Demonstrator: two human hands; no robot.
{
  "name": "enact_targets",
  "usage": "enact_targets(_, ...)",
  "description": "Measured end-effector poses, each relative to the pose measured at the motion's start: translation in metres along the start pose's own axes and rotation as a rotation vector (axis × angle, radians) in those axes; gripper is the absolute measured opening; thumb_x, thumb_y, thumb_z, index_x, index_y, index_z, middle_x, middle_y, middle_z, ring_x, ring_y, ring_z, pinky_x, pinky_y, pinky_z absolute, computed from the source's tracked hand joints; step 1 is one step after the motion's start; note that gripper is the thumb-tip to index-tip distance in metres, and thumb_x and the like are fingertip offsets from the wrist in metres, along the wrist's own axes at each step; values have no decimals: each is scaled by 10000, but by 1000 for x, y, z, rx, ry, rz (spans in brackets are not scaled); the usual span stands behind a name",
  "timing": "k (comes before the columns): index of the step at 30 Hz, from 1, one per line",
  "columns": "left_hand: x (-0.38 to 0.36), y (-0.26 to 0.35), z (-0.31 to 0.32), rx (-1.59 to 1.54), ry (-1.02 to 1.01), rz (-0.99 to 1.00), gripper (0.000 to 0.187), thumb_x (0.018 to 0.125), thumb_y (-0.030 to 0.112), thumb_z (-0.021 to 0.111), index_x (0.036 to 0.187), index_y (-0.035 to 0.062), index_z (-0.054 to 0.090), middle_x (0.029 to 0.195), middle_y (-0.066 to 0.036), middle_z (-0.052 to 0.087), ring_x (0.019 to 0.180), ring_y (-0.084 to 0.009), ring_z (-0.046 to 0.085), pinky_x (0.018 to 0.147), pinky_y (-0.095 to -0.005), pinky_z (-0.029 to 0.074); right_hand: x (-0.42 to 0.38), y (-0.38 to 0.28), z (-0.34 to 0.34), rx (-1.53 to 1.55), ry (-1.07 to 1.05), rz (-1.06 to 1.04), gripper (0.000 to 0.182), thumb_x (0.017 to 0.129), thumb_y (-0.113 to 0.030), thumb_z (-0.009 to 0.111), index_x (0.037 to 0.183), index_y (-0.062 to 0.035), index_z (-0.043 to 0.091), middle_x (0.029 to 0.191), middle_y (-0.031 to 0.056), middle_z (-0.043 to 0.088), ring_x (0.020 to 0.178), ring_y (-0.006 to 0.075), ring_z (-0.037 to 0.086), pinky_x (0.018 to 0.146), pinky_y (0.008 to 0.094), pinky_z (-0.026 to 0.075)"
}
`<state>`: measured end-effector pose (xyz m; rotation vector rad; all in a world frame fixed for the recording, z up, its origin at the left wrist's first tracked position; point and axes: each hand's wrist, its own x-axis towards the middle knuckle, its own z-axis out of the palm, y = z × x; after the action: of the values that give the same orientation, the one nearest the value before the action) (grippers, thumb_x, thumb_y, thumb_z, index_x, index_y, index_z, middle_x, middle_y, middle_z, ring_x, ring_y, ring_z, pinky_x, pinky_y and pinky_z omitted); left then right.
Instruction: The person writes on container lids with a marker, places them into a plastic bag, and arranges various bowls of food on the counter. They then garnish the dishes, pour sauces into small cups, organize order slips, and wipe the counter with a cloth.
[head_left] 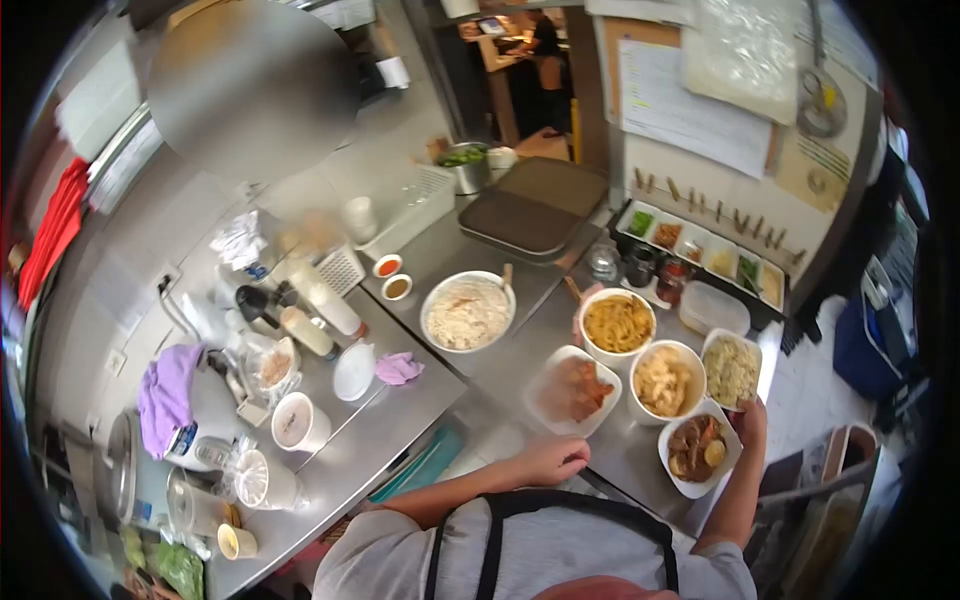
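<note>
My left hand (555,460) is closed near the counter's front edge, just below a white container of reddish food (573,391); whether anything is inside it is hidden. At the right, my right hand (749,424) touches the lower corner of a square white container of pale chopped food (731,370); its fingers are partly hidden. Directly below that container is a white bowl of brown stew with egg (697,449). Round tubs of yellow noodles (618,323) and pale yellow chunks (667,380) stand between my hands.
A large bowl of pale food (468,312) and two small sauce cups stand further left. Dark trays (537,205) lie behind. A garnish rack (703,250) lines the back right. Bottles and tubs crowd the left counter (375,430). A person (546,60) stands beyond the doorway.
</note>
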<state>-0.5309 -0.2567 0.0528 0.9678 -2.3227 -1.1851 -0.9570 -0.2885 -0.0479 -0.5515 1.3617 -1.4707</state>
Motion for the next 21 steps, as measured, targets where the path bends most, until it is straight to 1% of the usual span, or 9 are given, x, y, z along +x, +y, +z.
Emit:
enact_targets(3, 4, -10, 25, 9, -63, 37, 120, 738, 119, 540, 823, 36, 525, 782, -74, 536, 721, -182, 527, 657, -284, 421, -33, -15, 21, 107, 30, -114, 287, 712, -62, 438, 987, -13, 501, 832, 80, 560, 646, 162, 545, 548, 269, 451)
enact_targets(5, 2, 12, 37, 20, -165, -1, 149, 769, 141, 487, 866, 31, 513, 776, -118, 534, 768, -235, 528, 689, -302, 418, -42, -18, 15, 208, -26, -106, 273, 741, -39, 418, 1000, 4, 491, 909, 122, 564, 744, 220, 577, 666, 331, 492)
enact_targets(7, -5, -3, 64, -107, -124, -119, 88, 763, 78, 495, 833, 27, 511, 770, -91, 534, 733, -180, 527, 677, -268, 417, -6, 34, -23, 266, 83, -71, 265, 737, -82, 458, 983, 4, 510, 877, 126, 567, 726, 219, 574, 636, 338, 487)
enact_targets(8, -3, 6, 74, -268, -125, -160, 55, 767, 25, 489, 821, 27, 494, 764, -62, 532, 703, -132, 513, 662, -234, 413, -24, 16, -20, -45, 244, -241, 248, 717, -102, 482, 936, -1, 538, 792, 106, 574, 664, 190, 562, 570, 324, 478)
enact_targets(10, -5, 17, 98, -609, -131, -217, 184, 802, 55, 476, 965, 26, 395, 773, -78, 534, 700, -137, 528, 637, -227, 418, -41, 2, -28, -256, 398, -120, 234, 722, -94, 448, 928, -31, 539, 646, 77, 553, 502, 141, 517, 436, 264, 441)
enact_targets(11, 2, 18, 103, -648, -185, -266, 229, 812, 82, 474, 1005, 31, 363, 773, -84, 534, 691, -143, 533, 621, -232, 422, -73, -21, -18, -3, 400, -122, 269, 731, -66, 408, 984, -47, 497, 643, 74, 543, 456, 124, 500, 416, 246, 433)
enact_targets(14, 23, 26, 115, -754, -194, -435, 324, 841, 194, 451, 1087, 57, 292, 778, -101, 531, 667, -163, 542, 587, -238, 428, -84, -28, -29, 169, 498, -131, 307, 736, -50, 376, 1035, -59, 445, 667, 67, 546, 437, 123, 499, 409, 243, 436)
enact_targets(19, 64, 27, 139, -869, -172, -599, 438, 844, 437, 364, 1140, 134, 253, 797, -134, 518, 616, -204, 552, 489, -245, 444, -128, -41, -77, 209, 656, -137, 300, 736, -89, 412, 1036, -81, 423, 780, 95, 562, 509, 139, 557, 425, 241, 449)
enact_targets(21, 77, 25, 140, -861, -230, -594, 449, 838, 451, 361, 1135, 130, 258, 796, -137, 518, 593, -208, 553, 447, -245, 442, -164, -64, -95, 290, 738, -127, 285, 744, -105, 411, 1025, -71, 443, 786, 98, 567, 470, 135, 539, 384, 239, 432)
